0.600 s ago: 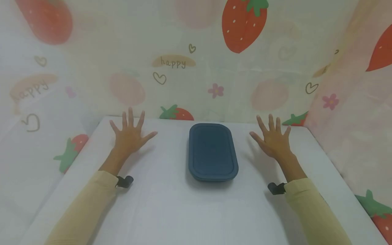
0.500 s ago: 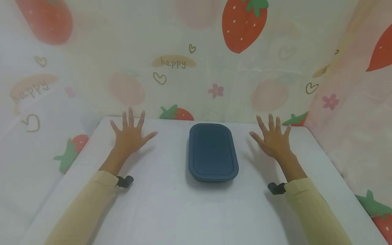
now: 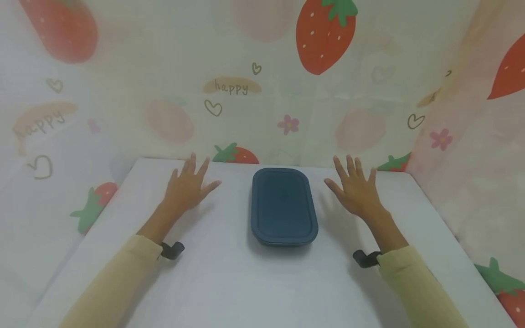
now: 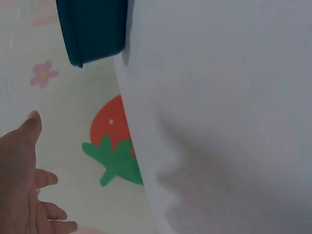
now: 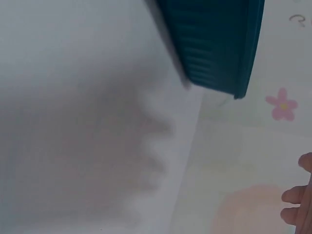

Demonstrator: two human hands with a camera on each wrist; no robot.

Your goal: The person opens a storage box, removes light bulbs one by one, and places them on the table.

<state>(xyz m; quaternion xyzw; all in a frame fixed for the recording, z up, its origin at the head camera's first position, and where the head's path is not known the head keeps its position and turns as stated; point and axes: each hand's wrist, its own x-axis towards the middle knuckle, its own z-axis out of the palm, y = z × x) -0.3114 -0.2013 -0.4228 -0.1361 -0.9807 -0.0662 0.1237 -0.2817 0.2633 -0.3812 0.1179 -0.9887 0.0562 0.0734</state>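
A dark blue rectangular food container (image 3: 284, 205) with a rounded lid stands on the white table, its lid on. In the head view my left hand (image 3: 186, 184) hovers to its left, fingers spread and holding nothing. On the other side my right hand (image 3: 357, 189) is held over the table, fingers apart and likewise holding nothing. The left wrist view shows the container's side (image 4: 95, 29) at the top and my left hand (image 4: 19, 170) at the lower left. Ridges show on the container's wall (image 5: 204, 44) in the right wrist view, with only some fingertips (image 5: 295, 195) at the right edge.
The white table (image 3: 246, 291) ends at a back edge just behind the container. A cloth backdrop (image 3: 180, 45) printed with strawberries, hearts and flowers rises behind it and along both sides. Black wrist mounts (image 3: 172, 250) stick out from the sleeves.
Both hands have moved inward toward the container, the left hand to the right and the right hand to the left. The left hand has turned slightly. The container stays where it was.
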